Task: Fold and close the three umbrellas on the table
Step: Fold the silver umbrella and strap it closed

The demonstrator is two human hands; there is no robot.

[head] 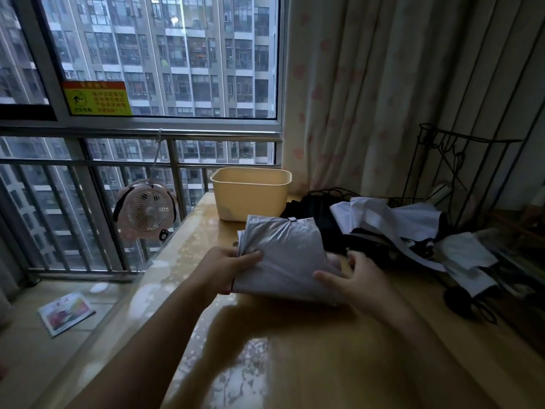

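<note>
A silver-grey umbrella [283,255], collapsed with its canopy bunched in flat folds, lies across the middle of the wooden table [295,364]. My left hand [227,264] grips the canopy's left edge, thumb on top. My right hand [356,278] rests on the right side of the fabric with fingers spread, thumb pressing the cloth. Behind it lies a black umbrella [312,214], loosely collapsed. To the right a white-and-black umbrella [413,228] sprawls unfolded over the table's right side.
A cream plastic bin [250,193] stands at the table's far edge by the window. A black wire rack [460,172] rises at the right near the curtain. A small fan [146,209] hangs on the railing, and a booklet [66,312] lies on the floor at left.
</note>
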